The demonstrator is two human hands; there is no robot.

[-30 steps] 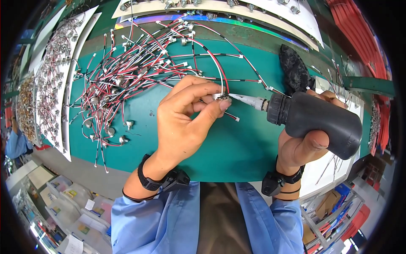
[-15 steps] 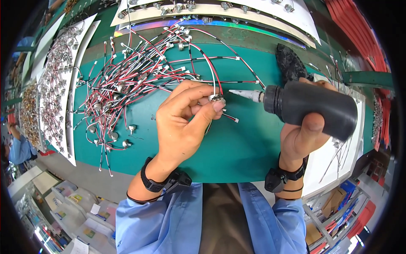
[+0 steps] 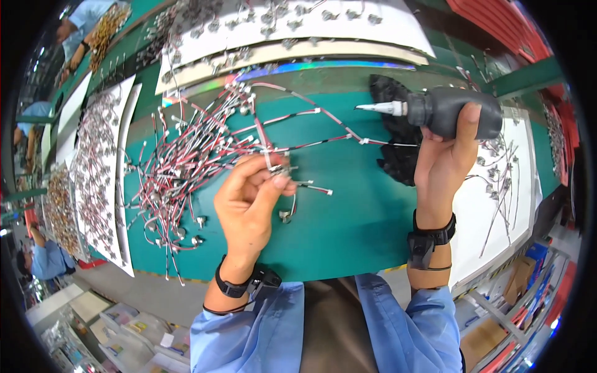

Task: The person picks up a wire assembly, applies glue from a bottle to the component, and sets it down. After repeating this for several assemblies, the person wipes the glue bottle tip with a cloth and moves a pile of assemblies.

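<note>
Between the thumb and fingers of my left hand [image 3: 244,208] is a small metal potentiometer [image 3: 279,170] with red, white and black wires running up from it. My right hand [image 3: 439,171] is wrapped round a black squeeze bottle [image 3: 449,115], thumb on its near side. The bottle's pale nozzle [image 3: 382,108] points left, well apart from the potentiometer. Left of my left hand lies a tangled heap of wired potentiometers [image 3: 177,180] with white connectors. Another loose potentiometer [image 3: 285,216] rests on the green mat [image 3: 339,242] just right of that hand.
A crumpled black bag [image 3: 395,163] lies beside my right hand. White boards with potentiometers stand at the left [image 3: 99,205], back [image 3: 348,37] and right [image 3: 479,224]. Red strips [image 3: 497,28] are stacked at the far right. People in blue sleeves [image 3: 87,15] sit at the left.
The bottle has drawn away to the right from the potentiometer, and its nozzle no longer sits close to it. My left hand has shifted left, still gripping the potentiometer. The whole view has tilted.
</note>
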